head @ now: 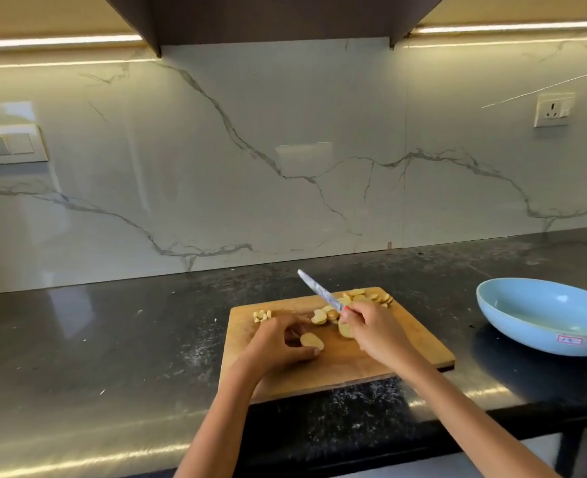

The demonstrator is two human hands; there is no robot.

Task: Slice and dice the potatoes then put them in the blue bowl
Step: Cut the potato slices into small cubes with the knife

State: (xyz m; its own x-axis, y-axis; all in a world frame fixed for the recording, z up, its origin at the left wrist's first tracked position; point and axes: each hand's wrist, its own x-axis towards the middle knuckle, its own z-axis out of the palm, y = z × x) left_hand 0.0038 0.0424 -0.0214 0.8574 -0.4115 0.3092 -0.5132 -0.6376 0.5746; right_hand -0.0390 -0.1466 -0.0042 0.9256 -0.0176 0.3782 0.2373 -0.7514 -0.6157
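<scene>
At the board's far left we are seeing one small heap of diced pieces [262,316], too small to count. Our left hand [280,343] is curling round one potato slice [312,340], pinching it flat on the cutting board [405,343], its long axis running left to right. Just right of it, our right hand [371,331] is gripping one knife [321,292], blade raised and pointing up-left, so this hand is nearer the slice's cut side. More slices [367,296] are lying beyond. One blue bowl [540,315], apparently empty, is waiting far right.
</scene>
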